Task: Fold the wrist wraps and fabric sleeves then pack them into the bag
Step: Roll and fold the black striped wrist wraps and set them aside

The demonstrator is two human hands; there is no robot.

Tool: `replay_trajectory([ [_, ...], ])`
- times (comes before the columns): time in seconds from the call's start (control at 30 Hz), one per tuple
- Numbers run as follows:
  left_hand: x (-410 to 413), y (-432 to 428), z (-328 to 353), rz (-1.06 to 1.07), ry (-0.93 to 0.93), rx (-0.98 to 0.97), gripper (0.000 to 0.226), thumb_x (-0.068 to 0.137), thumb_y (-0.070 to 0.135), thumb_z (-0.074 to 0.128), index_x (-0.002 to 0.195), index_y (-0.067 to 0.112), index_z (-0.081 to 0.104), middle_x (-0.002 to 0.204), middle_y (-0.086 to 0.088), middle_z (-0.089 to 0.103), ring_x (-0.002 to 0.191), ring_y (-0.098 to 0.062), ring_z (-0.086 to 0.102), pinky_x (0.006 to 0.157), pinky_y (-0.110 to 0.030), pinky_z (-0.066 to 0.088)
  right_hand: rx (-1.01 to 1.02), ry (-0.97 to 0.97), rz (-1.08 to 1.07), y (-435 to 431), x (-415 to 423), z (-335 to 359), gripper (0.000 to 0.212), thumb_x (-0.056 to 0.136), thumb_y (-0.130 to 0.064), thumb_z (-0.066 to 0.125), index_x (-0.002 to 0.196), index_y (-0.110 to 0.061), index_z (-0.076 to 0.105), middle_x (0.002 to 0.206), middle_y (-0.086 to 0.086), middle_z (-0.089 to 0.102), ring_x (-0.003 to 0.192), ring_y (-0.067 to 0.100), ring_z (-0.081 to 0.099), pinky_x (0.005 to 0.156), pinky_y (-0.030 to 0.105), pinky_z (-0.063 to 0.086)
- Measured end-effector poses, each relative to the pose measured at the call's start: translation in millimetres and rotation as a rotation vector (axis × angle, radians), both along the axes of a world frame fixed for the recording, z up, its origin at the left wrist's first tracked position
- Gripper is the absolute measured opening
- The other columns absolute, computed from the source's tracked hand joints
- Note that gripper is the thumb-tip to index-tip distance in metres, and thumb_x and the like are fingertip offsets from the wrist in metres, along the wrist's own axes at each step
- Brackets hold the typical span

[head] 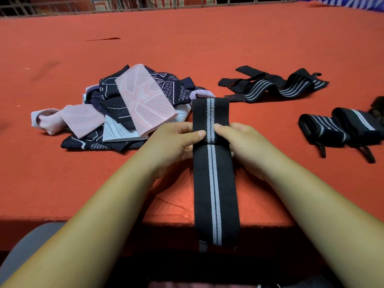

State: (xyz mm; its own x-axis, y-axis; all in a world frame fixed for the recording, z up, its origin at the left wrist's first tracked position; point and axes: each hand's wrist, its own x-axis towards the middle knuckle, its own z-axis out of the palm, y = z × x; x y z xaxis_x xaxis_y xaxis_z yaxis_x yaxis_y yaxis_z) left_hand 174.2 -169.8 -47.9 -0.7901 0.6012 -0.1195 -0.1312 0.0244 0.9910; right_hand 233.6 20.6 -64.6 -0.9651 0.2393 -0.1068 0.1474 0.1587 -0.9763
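A black wrist wrap with grey centre stripes runs from the table's near edge away from me, its far end folded back over itself. My left hand and my right hand pinch that folded end from either side, thumbs on top. A heap of pink, white and dark purple fabric sleeves lies to the left. Unfolded black striped wraps sprawl at the back right. Two rolled wraps sit at the right. No bag is clearly in view.
Everything rests on a wide red felt table whose near edge crosses under my forearms. The wrap's tail with a small loop hangs over that edge. A metal railing stands beyond the far side. A dark object pokes in at the right edge.
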Motion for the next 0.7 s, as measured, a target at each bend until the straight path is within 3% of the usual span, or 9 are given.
replay_trajectory([
  [0.07,-2.7,-0.4,-2.3,0.024,0.001,0.027,0.025,0.106,0.008,0.062,0.127,-0.003,0.07,0.122,-0.019,0.078,0.106,-0.025,0.077,0.088,-0.032,0.062,0.006,-0.018,0.047,1.2,1.6,-2.3,0.069,0.08,-0.066,0.067,0.114,-0.007,0.075,0.107,0.02,0.08,0.088,0.033,0.073,0.076,0.042,0.049],
  [0.13,-4.8,0.4,-4.4,0.032,-0.007,0.051,0.025,0.107,0.005,0.059,0.129,-0.001,0.07,0.125,-0.02,0.076,0.106,-0.025,0.077,0.085,-0.031,0.062,-0.041,0.018,0.032,0.9,2.9,-2.7,0.059,0.085,-0.056,0.069,0.113,-0.004,0.074,0.105,0.029,0.077,0.081,0.034,0.066,0.07,0.041,0.047],
  [0.27,-7.5,0.4,-4.7,0.038,0.052,-0.006,0.026,0.107,0.002,0.057,0.129,0.009,0.07,0.125,-0.018,0.076,0.098,-0.022,0.077,0.081,-0.032,0.063,-0.222,0.051,0.029,2.1,5.4,-4.4,0.028,0.099,-0.032,0.071,0.123,-0.017,0.073,0.121,0.034,0.072,0.104,0.048,0.071,0.09,0.061,0.053],
  [0.3,-8.1,0.1,-4.8,0.05,0.069,-0.022,0.027,0.106,0.002,0.058,0.129,0.011,0.07,0.123,-0.016,0.077,0.095,-0.021,0.076,0.08,-0.033,0.063,-0.27,0.048,0.042,3.0,6.0,-4.4,0.025,0.105,-0.023,0.066,0.128,-0.017,0.069,0.123,0.033,0.072,0.107,0.047,0.07,0.095,0.061,0.053],
  [0.4,-9.3,-0.1,-6.2,0.111,0.082,-0.028,0.03,0.104,0.001,0.061,0.129,0.014,0.072,0.116,-0.009,0.079,0.089,-0.02,0.073,0.079,-0.035,0.06,-0.39,0.051,0.097,4.1,7.3,-2.2,0.03,0.11,-0.008,0.054,0.138,-0.017,0.063,0.128,0.025,0.074,0.109,0.037,0.071,0.1,0.052,0.056],
  [0.53,-10.3,1.0,-8.5,0.139,0.086,0.023,0.032,0.101,-0.005,0.061,0.127,0.01,0.073,0.114,-0.008,0.079,0.091,-0.022,0.076,0.077,-0.033,0.063,-0.53,0.046,0.092,5.5,5.0,-1.8,0.044,0.105,0.006,0.046,0.139,-0.015,0.065,0.124,0.019,0.069,0.111,0.034,0.064,0.087,0.039,0.061],
  [0.7,-11.8,1.2,-8.7,0.115,0.081,0.079,0.032,0.099,-0.01,0.06,0.116,0.01,0.079,0.116,-0.018,0.079,0.106,-0.031,0.076,0.091,-0.037,0.06,-0.639,0.032,0.068,10.5,2.6,4.0,0.031,0.103,-0.014,0.05,0.124,-0.013,0.073,0.106,0.015,0.074,0.09,0.025,0.066,0.074,0.032,0.062],
])
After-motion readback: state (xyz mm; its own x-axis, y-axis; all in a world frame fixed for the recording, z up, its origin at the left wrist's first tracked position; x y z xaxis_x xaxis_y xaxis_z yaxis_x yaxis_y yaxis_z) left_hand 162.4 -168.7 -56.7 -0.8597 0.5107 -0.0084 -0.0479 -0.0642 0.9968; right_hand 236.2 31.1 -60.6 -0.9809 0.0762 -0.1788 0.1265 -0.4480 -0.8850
